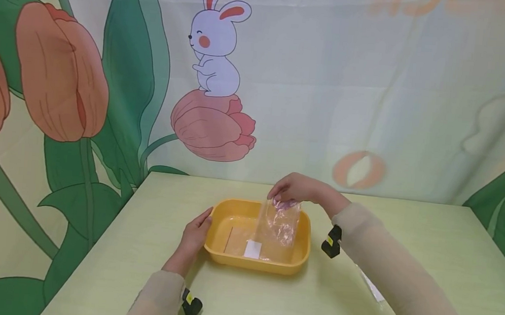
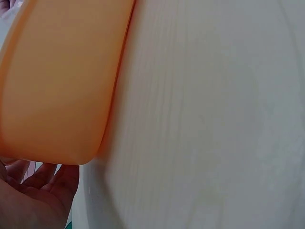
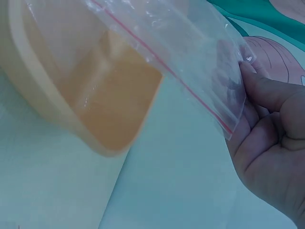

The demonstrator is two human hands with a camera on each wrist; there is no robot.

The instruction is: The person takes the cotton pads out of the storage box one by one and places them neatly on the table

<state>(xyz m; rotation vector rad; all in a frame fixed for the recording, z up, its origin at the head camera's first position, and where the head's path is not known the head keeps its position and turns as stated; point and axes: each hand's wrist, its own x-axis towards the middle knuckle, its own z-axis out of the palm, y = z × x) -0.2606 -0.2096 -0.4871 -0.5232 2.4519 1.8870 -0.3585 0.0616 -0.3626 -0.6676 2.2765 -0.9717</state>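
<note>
A yellow plastic basin (image 1: 255,265) stands on the table. My left hand (image 1: 195,234) holds its left end, with the fingers against the outer wall; in the left wrist view the fingers (image 2: 62,183) touch the basin's end. Over the basin's right half, my right hand (image 1: 296,186) pinches a clear zip bag (image 1: 280,229) by its top edge, so the bag hangs down into the basin. A red seal line runs along the zip bag (image 3: 190,62) in the right wrist view. On the basin's floor lies a white rectangle (image 1: 252,249), seemingly on clear plastic.
Partly under my right forearm, a thin white and clear strip (image 1: 373,288) lies on the pale table (image 1: 267,307). A printed cloth (image 1: 307,82) with a rabbit and tulips hangs behind the table. A black wrist camera (image 1: 331,242) sits at my right sleeve.
</note>
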